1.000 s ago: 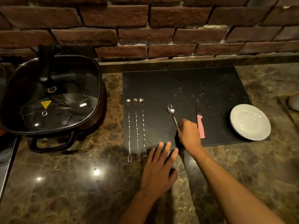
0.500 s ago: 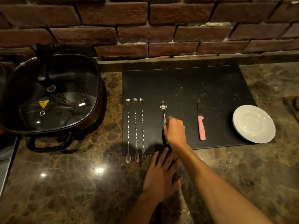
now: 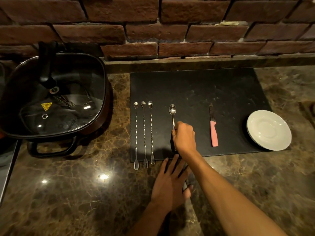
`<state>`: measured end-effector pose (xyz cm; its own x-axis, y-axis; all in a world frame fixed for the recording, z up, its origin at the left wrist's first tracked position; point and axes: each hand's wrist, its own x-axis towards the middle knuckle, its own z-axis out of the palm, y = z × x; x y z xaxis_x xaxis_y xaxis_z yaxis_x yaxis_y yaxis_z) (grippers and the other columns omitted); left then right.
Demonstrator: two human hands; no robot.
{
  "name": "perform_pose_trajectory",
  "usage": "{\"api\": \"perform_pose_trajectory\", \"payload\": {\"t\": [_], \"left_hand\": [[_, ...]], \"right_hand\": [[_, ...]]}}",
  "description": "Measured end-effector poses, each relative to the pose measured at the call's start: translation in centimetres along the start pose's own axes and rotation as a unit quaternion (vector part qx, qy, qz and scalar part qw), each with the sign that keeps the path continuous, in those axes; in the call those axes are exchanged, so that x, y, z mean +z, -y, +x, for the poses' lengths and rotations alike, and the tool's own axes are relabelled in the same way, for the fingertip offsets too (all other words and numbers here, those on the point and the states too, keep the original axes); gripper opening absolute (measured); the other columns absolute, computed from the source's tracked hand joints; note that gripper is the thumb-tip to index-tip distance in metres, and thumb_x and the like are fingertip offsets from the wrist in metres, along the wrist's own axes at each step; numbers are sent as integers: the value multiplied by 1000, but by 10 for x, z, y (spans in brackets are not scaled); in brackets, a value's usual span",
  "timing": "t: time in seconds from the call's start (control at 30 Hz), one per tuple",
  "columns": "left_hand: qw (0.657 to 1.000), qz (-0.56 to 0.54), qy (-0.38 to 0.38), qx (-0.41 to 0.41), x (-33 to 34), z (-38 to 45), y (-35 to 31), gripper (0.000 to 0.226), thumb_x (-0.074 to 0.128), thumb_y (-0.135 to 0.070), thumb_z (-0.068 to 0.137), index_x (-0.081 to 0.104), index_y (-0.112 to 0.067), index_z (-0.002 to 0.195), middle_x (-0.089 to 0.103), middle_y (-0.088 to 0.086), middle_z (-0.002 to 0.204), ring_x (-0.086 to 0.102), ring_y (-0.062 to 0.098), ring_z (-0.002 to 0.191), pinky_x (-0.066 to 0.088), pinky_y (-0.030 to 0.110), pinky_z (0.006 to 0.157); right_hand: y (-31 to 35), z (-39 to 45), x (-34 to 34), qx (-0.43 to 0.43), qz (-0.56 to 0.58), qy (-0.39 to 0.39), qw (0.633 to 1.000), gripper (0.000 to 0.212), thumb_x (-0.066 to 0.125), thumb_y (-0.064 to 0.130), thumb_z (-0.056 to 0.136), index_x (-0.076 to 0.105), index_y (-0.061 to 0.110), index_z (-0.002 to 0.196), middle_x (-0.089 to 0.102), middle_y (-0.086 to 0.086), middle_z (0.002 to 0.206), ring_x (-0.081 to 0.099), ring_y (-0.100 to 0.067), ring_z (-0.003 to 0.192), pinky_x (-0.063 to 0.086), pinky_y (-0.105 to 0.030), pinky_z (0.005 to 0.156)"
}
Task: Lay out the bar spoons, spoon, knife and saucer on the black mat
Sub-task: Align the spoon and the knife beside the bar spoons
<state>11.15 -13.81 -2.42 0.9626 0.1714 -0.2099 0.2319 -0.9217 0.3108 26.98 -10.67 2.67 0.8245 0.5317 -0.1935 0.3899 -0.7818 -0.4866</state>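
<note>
Spoon (image 3: pixel 172 111) shifted left, right hand (image 3: pixel 185 137) pinching its shiny handle; left hand (image 3: pixel 170 183) spread flat on counter (image 3: pixel 68 193).

Surface materials and finishes, worktop station

The countertop (image 3: pixel 71 198) is showing polished brown marble-like stone, glossy, reflecting point lights. The black mat (image 3: pixel 196 89) is presenting a matt, finely textured, scuffed face with a stitched edge. The three bar spoons (image 3: pixel 144 132) and the spoon (image 3: pixel 172 110) are reading as bright polished metal, the bar spoon shafts twisted. The knife (image 3: pixel 213 135) is showing a matt pink plastic-looking handle. The saucer (image 3: pixel 269 130) is appearing as smooth glossy white ceramic. The pot (image 3: pixel 54 96) is carrying a clear glass lid. The wall (image 3: pixel 153 26) is rough brick.
</note>
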Motion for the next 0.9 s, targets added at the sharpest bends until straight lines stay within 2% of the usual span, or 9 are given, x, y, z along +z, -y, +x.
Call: {"api": "perform_pose_trajectory", "payload": {"t": [0.1,0.27,0.43,0.53,0.6,0.7,0.8,0.9], "left_hand": [[1000,1,-6,-2,1,-1,0,65,46,-59,92,48,-27,149,38,4,163,23,29,155,22,56,123],[1000,-1,-17,-2,1,0,-1,65,45,-59,93,47,-27,149,37,4,163,23,29,155,10,52,120],[1000,-2,-25,-1,3,0,-1,65,48,-59,91,45,-27,148,41,5,161,29,30,153,17,52,118],[1000,17,-15,2,7,0,1,67,42,-60,96,39,-26,154,32,6,165,23,31,154,16,54,122],[999,32,-6,2,8,0,1,68,39,-61,97,38,-26,155,30,7,166,22,31,155,13,55,121],[999,35,-10,-6,8,1,0,68,42,-61,96,38,-28,155,29,5,166,22,29,154,11,53,120],[999,36,-17,-9,8,1,0,68,44,-62,95,40,-30,154,30,4,166,24,28,154,13,52,120],[999,35,-13,-7,8,1,0,68,42,-63,96,39,-30,154,29,4,166,23,28,154,14,53,119]], "right_hand": [[0,1,0,3,4,-2,1000,8,57,11,92,60,4,96,63,-17,98,62,-36,89,46,-37,66],[-3,3,2,6,5,-5,1000,8,58,12,92,60,6,96,63,-16,97,62,-35,88,39,-33,64],[-7,7,1,24,45,5,999,13,61,22,91,61,9,91,63,-12,94,61,-32,87,40,-32,66],[-18,14,-16,27,73,-31,997,14,59,24,91,65,13,87,65,-6,85,62,-28,83,43,-31,66],[-33,18,-32,24,65,-71,995,13,57,19,91,67,10,89,68,-11,88,65,-30,84,52,-39,71],[-62,20,-53,52,1,-130,990,14,59,17,91,64,6,98,63,-18,100,61,-36,92,52,-43,78],[-87,17,-61,82,-57,-112,989,21,63,20,89,62,2,99,56,-22,108,56,-41,95,48,-44,80],[-100,10,-55,93,-55,-86,990,23,64,17,89,61,1,105,56,-23,108,57,-40,94,48,-44,81]]}}
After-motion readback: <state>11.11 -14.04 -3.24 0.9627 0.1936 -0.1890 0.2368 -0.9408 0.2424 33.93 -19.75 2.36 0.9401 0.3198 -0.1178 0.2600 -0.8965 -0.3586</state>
